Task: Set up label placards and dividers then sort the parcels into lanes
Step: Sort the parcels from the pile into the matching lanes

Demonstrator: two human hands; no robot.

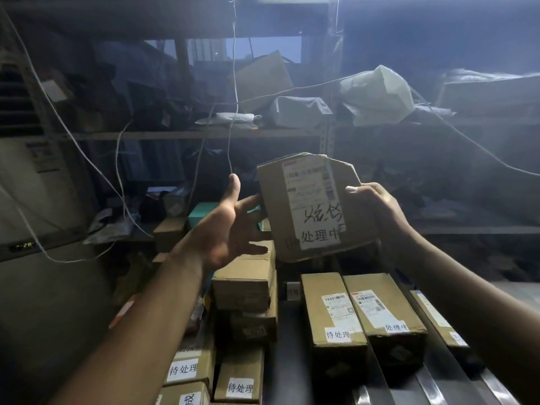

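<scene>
I hold a flat brown cardboard parcel [309, 206] up in front of me, its face with a white shipping label, handwriting and a printed sticker turned to me. My right hand [371, 206] grips its right edge, thumb on the front. My left hand [230, 220] is spread, palm up, its fingertips touching the parcel's left edge. Below, two long boxes [330, 311] [382, 308] with white stickers lie side by side on the dark surface [289, 346].
A stack of labelled cartons [245, 285] stands at lower left, more stickered boxes [187, 369] in front of it. A narrow box [438, 317] lies at right. Shelves behind carry bags [377, 95] and boxes [263, 80]; loose cables [233, 83] hang down.
</scene>
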